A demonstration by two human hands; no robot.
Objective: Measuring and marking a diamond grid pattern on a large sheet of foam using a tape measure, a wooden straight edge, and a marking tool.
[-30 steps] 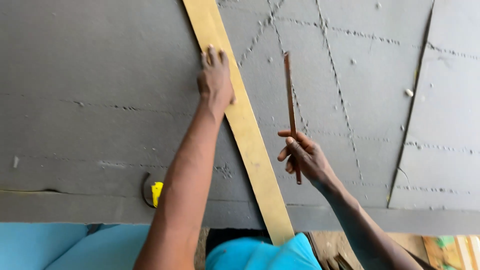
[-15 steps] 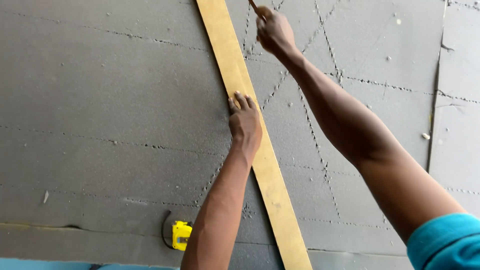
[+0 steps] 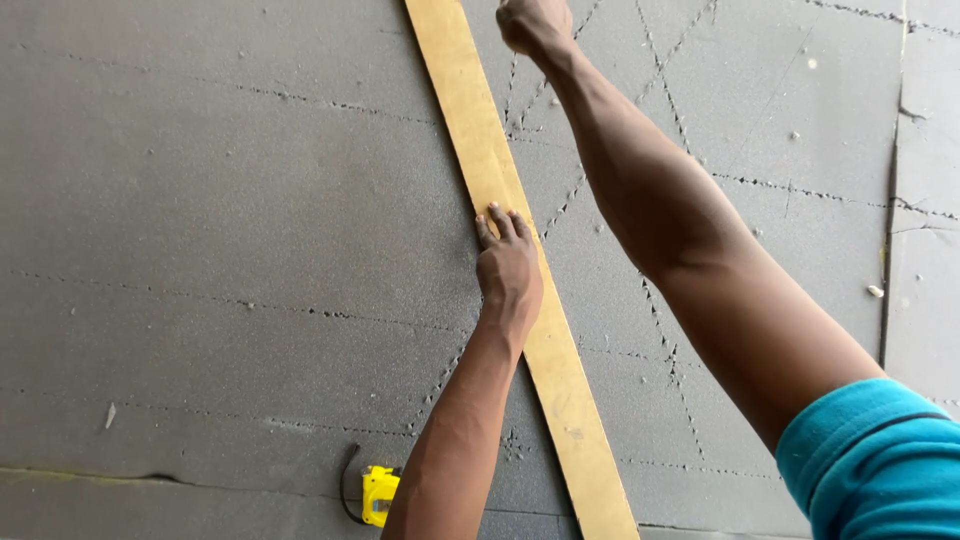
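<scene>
A wide dark grey foam sheet [image 3: 220, 220] fills nearly the whole view, seen from above. Its surface is rough and crossed by dotted lines of small holes, some running level and some slanting, which meet in a criss-cross pattern toward the upper right. A seam against a second grey sheet [image 3: 925, 200] runs down the far right edge.

A long, narrow, flat wooden strip [image 3: 470, 110], pale yellow-tan, lies on the sheet. It slants from the top edge just left of centre down to the bottom edge right of centre, and it passes under and between the two hands.

The right arm, in a bright blue sleeve [image 3: 880, 465], stretches from the lower right corner across to the top edge. The right hand [image 3: 533, 25] is closed in a fist just beside the strip's right edge at the top; what it grips cannot be made out.

The left hand [image 3: 508, 270] lies flat, palm down, on the middle of the strip, fingers straight, close together and pointing up along it, pressing on the wood without gripping it.

A small yellow tape measure [image 3: 380, 494] with a dark loop sits near the bottom edge, left of the left forearm.
</scene>
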